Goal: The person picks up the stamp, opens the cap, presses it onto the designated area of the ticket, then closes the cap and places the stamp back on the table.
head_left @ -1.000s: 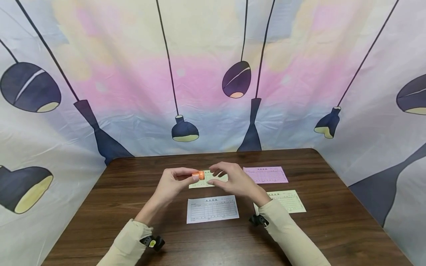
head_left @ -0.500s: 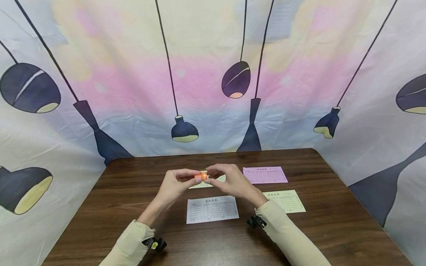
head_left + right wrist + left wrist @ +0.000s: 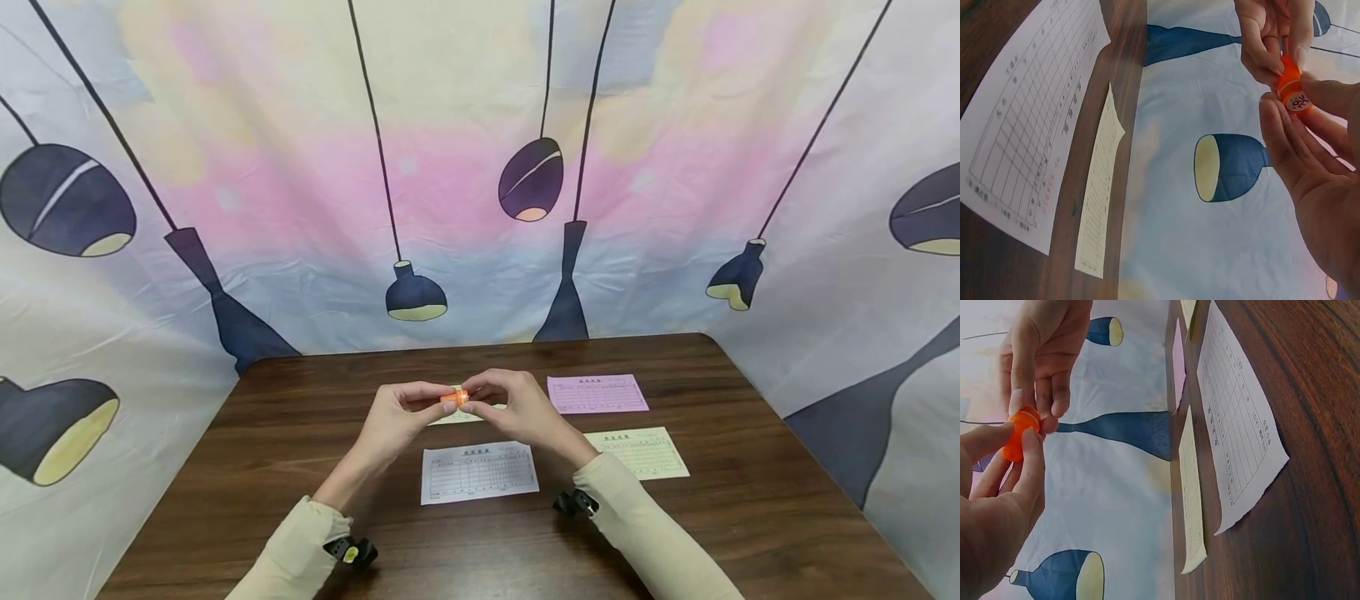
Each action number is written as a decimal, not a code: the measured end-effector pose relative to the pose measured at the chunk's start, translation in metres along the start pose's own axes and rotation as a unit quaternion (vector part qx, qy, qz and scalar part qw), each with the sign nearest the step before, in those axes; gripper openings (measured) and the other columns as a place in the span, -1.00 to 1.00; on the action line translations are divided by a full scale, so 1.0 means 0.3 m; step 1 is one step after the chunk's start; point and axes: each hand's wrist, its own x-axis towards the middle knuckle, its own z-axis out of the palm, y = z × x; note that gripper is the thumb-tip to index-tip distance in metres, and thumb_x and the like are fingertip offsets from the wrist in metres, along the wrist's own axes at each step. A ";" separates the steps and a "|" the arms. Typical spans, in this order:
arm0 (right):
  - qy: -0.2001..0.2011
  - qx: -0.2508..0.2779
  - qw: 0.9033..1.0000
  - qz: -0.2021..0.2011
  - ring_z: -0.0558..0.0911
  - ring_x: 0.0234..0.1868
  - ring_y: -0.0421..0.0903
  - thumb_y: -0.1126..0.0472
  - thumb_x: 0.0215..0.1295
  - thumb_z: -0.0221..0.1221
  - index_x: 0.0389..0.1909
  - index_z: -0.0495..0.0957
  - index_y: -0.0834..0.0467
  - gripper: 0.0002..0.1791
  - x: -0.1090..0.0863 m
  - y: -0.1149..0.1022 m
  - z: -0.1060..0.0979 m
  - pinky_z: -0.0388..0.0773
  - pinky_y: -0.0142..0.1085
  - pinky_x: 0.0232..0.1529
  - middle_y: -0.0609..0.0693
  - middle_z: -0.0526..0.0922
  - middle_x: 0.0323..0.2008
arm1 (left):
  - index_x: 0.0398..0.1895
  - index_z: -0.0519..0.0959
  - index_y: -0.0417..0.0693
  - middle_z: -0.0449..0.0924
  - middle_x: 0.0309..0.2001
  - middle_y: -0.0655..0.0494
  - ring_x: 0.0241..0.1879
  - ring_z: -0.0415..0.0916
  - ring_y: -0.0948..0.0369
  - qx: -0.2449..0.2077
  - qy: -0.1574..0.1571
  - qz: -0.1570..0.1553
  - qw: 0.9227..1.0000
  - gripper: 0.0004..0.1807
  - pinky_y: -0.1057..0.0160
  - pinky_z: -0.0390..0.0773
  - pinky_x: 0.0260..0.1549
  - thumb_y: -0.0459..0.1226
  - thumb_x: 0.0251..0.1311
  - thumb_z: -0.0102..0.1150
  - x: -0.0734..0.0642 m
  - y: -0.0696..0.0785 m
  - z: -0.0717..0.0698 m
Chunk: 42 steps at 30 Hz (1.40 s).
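Note:
A small orange stamp [image 3: 455,397] is held sideways in the air between both hands, above the far half of the table. My left hand [image 3: 390,423] pinches its left end between thumb and fingers. At the other end, the thumb and fingertips of my right hand [image 3: 528,410] grip it. In the right wrist view, a white round patch with reddish characters shows on the end of the stamp [image 3: 1289,78] nearest the right hand. The left wrist view has the orange body [image 3: 1014,445] showing between the fingertips. Behind the hands lies a yellow-green form [image 3: 457,415], partly covered by them.
A white printed form [image 3: 480,473] lies in front of the hands on the dark wooden table [image 3: 300,433]. To the right are a purple form [image 3: 597,394] and another yellow-green form [image 3: 641,454], partly behind the right wrist. A curtain with painted lamps [image 3: 480,208] hangs behind the table.
The right hand, apart from the stamp a second ago, has moved left and taken hold of its right end. The left hand has shifted slightly right with the stamp.

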 end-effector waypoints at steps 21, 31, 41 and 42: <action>-0.004 0.002 1.000 -0.027 0.81 -0.13 -0.15 0.24 0.40 0.37 0.02 0.73 0.20 -0.76 -0.003 -0.006 0.008 0.74 -0.39 -0.03 0.09 0.83 -0.10 | 0.04 0.79 -0.20 0.81 0.04 -0.13 -0.06 0.78 0.27 -0.011 0.009 0.017 1.000 -0.66 0.31 0.74 -0.09 -0.27 0.23 0.51 -0.011 -0.011 -0.001; -0.007 0.004 0.999 -0.031 0.82 -0.13 -0.14 0.25 0.40 0.36 0.02 0.73 0.22 -0.77 -0.004 -0.008 0.012 0.74 -0.39 -0.03 0.10 0.83 -0.11 | 0.01 0.79 -0.22 0.79 0.04 -0.20 -0.09 0.78 0.32 -0.003 0.004 0.030 1.000 -0.69 0.32 0.74 -0.11 -0.30 0.22 0.51 -0.012 -0.010 -0.005; -0.004 0.009 0.999 -0.037 0.82 -0.14 -0.12 0.29 0.39 0.36 0.01 0.73 0.23 -0.78 -0.005 -0.002 0.015 0.75 -0.38 -0.04 0.11 0.84 -0.13 | 0.03 0.78 -0.23 0.78 0.06 -0.23 -0.08 0.78 0.33 -0.004 -0.002 0.031 0.999 -0.68 0.33 0.73 -0.09 -0.31 0.24 0.49 -0.022 -0.003 -0.011; -0.004 0.009 0.999 -0.037 0.82 -0.14 -0.13 0.28 0.39 0.37 0.01 0.73 0.23 -0.78 -0.005 -0.002 0.016 0.75 -0.38 -0.05 0.11 0.84 -0.13 | 0.03 0.78 -0.23 0.78 0.06 -0.23 -0.08 0.78 0.33 -0.004 -0.001 0.031 1.000 -0.69 0.33 0.73 -0.09 -0.30 0.24 0.49 -0.023 -0.003 -0.011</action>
